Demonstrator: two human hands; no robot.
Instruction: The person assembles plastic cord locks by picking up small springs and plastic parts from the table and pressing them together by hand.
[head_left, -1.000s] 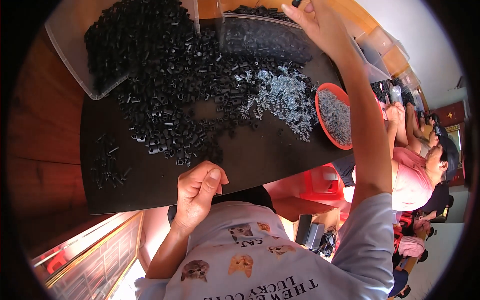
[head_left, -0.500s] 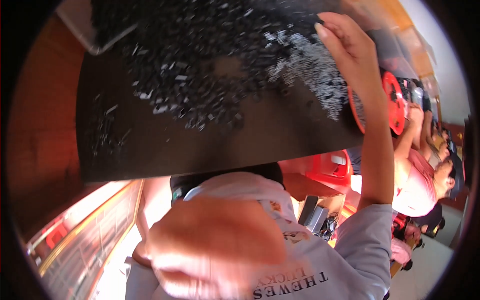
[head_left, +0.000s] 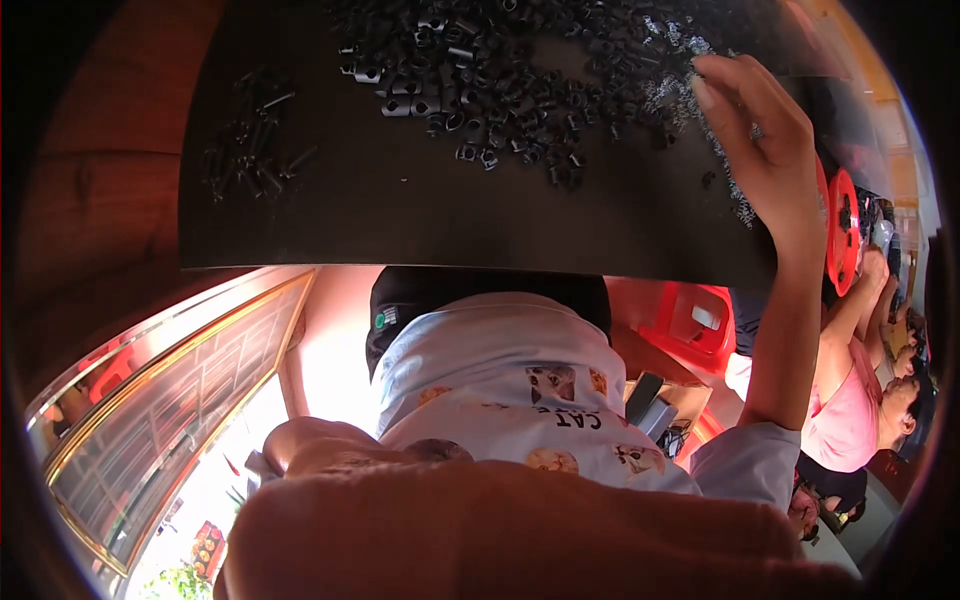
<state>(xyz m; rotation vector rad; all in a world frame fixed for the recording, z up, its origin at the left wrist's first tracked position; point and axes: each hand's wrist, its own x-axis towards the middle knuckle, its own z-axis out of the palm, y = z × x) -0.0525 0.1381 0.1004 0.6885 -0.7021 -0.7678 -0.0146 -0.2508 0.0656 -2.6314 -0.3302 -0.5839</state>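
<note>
My right hand (head_left: 765,140) hovers over the right part of the dark table. Its thumb and forefinger are curved together in a pinch; anything between the tips is too small to make out. Beneath and beside the fingertips lie small silver springs (head_left: 740,205) in a loose spread. Left of them is a large heap of small black plastic pieces (head_left: 480,95), short and tubular, some with holes through them. Very near the camera, my left hand (head_left: 450,530) fills the lower edge, out of focus. Its fingers cannot be made out, nor can anything in them.
A small pile of thin black pins (head_left: 255,140) lies on the dark tabletop (head_left: 400,225) at the left. Past my right forearm is a red tray (head_left: 843,230), with a co-worker in pink (head_left: 845,410) seated beyond. Below the table edge is a red plastic stool (head_left: 690,325).
My left hand has come closer to the camera and spread across the lower edge. My view has tilted, so the table sits higher. The right hand stays by the springs.
</note>
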